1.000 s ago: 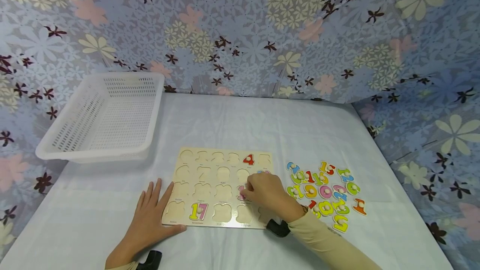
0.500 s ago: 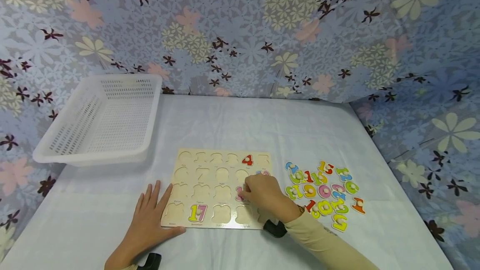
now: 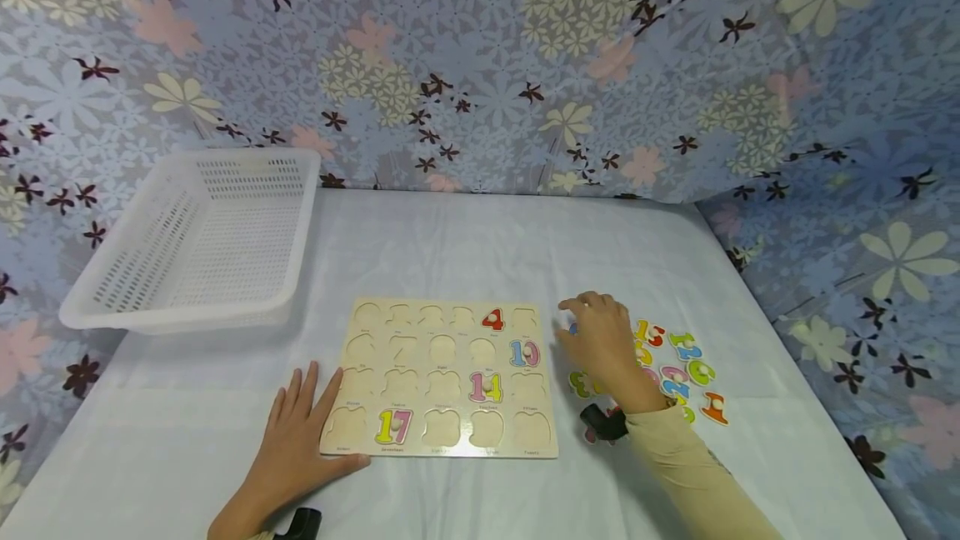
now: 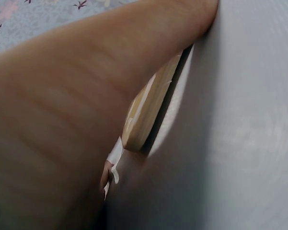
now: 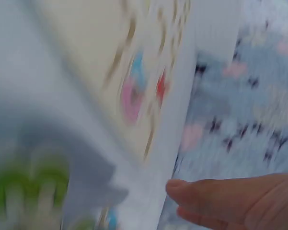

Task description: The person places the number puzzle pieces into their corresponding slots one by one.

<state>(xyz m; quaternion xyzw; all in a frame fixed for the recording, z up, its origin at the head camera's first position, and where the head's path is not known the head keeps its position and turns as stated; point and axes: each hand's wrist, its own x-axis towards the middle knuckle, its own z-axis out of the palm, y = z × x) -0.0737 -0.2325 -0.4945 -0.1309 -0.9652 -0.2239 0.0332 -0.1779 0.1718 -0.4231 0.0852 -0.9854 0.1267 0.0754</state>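
A wooden number puzzle board (image 3: 420, 402) lies on the white cloth. Set in its recesses are a red 4 (image 3: 492, 320), a blue and pink 10 (image 3: 525, 353), a pink and yellow 14 (image 3: 486, 387) and a yellow and pink 17 (image 3: 393, 426). My left hand (image 3: 294, 440) rests with fingers spread at the board's lower left corner; in the left wrist view the board's edge (image 4: 151, 110) shows beyond the hand. Off the board's right side, my right hand (image 3: 600, 344) is over the loose number pieces (image 3: 684, 347), fingers loosely bent, holding nothing visible. It hides several pieces.
A white plastic basket (image 3: 300, 273) stands at the back left of the cloth-covered table (image 3: 450, 248). A flowered curtain (image 3: 465, 65) hangs behind and along the right side. A red 1 piece (image 3: 715, 408) lies at the right end of the pile.
My right hand has let go of the 14 piece, now in its recess, and moved right over the loose pieces. The 10 is uncovered. My left hand has stayed at the board's corner.
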